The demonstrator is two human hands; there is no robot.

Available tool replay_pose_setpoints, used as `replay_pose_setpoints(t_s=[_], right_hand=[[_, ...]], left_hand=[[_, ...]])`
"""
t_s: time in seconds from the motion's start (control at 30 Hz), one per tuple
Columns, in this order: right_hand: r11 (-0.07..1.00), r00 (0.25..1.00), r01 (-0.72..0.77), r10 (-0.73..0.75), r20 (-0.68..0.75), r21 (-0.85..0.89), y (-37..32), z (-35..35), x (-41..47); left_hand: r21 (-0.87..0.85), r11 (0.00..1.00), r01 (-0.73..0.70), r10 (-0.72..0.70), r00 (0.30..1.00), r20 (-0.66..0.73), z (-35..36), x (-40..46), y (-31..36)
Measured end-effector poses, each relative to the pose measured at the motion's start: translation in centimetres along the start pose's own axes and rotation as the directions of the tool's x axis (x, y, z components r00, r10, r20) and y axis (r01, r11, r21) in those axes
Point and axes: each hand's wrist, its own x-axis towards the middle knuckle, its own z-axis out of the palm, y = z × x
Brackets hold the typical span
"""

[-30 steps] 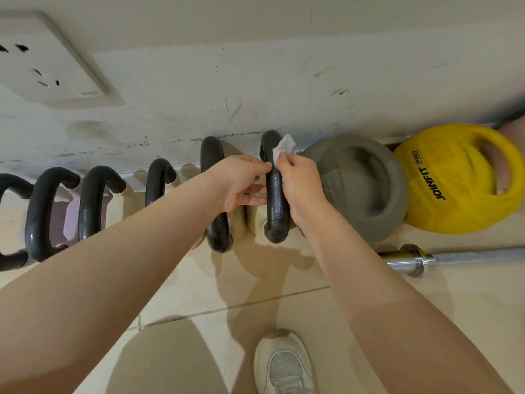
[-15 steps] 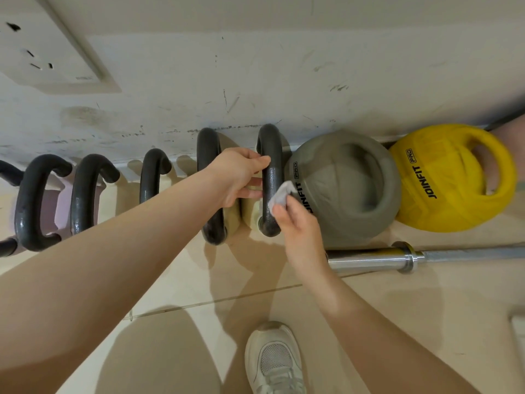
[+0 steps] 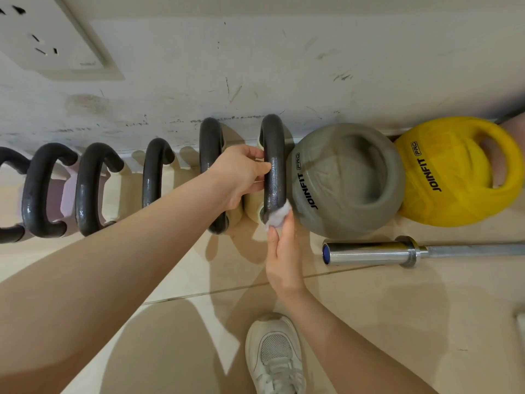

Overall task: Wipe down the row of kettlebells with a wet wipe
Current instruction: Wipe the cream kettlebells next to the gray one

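A row of kettlebells with dark iron handles stands along the wall. My left hand [image 3: 240,174] grips the rightmost dark handle [image 3: 273,155] near its middle, fingers curled round it. My right hand [image 3: 282,251] pinches a crumpled white wet wipe [image 3: 277,216] against the lower near end of that same handle. The handle's surface looks wet and shiny. The neighbouring dark handle [image 3: 210,143] is partly hidden behind my left wrist. Further left stand more handles [image 3: 91,183] over pale pink bodies.
A grey soft kettlebell [image 3: 345,180] and a yellow one [image 3: 457,172], both marked JOINFIT PRO, sit right of the row. A chrome barbell [image 3: 397,253] lies on the tiled floor. My white shoe [image 3: 274,354] is below. A wall socket [image 3: 48,38] is top left.
My right hand has slid the wipe from the top of the handle down to its near lower end. My left hand has kept its hold on the handle.
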Motion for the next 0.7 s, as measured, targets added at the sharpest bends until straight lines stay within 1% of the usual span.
replay_pose_setpoints(t_s=[0.07,0.13,0.27,0.3,0.33,0.37,0.4,0.47,0.53,0.6,0.67,0.7], right_hand=[[0.994,0.997,-0.077,0.078,0.017,-0.073,0.7,0.2,0.1],[0.992,0.996,-0.088,0.090,0.017,-0.092,0.7,-0.1,0.3],[0.993,1.000,0.013,-0.014,-0.013,-0.114,-1.4,-0.2,1.1],[0.986,0.998,0.053,-0.058,-0.023,-0.158,-1.7,-0.1,1.4],[0.961,0.989,0.132,-0.146,-0.039,-0.243,-1.7,-0.1,1.7],[0.903,0.969,0.217,-0.246,-0.032,-0.370,-1.4,-0.3,1.9],[0.812,0.942,0.293,-0.336,0.006,-0.505,-0.9,-0.6,2.2],[0.611,0.894,0.407,-0.421,0.157,-0.679,-0.5,-1.9,3.0],[0.433,0.828,0.529,-0.453,0.332,-0.730,-1.1,-3.4,4.3],[0.295,0.754,0.630,-0.451,0.477,-0.718,-2.8,-5.2,6.1],[0.204,0.712,0.678,-0.420,0.562,-0.706,-4.9,-6.4,8.1],[0.205,0.714,0.684,-0.385,0.584,-0.700,-5.9,-6.5,9.0]], left_hand=[[0.007,1.000,-0.001,0.001,1.000,-0.005,0.0,-0.1,0.1],[0.015,1.000,-0.002,0.002,1.000,-0.006,-0.1,-0.1,0.0],[0.065,0.998,-0.022,0.023,1.000,-0.012,-0.1,-0.1,0.1],[0.097,0.995,-0.021,0.023,1.000,-0.020,0.0,-0.2,0.2],[0.138,0.990,-0.023,0.027,0.999,-0.028,0.0,-0.3,0.3],[0.200,0.979,-0.033,0.041,0.999,-0.036,0.0,-0.4,0.3],[0.265,0.963,-0.051,0.065,0.997,-0.048,0.0,-0.6,0.4],[0.347,0.931,-0.110,0.149,0.985,-0.087,-0.4,-1.2,0.7],[0.298,0.940,-0.168,0.205,0.974,-0.095,-1.1,-1.7,0.8],[0.246,0.952,-0.180,0.202,0.977,-0.066,-2.0,-2.4,0.6],[0.207,0.964,-0.169,0.182,0.982,-0.045,-2.9,-3.0,0.3],[0.193,0.968,-0.160,0.171,0.984,-0.040,-3.4,-3.3,0.2]])
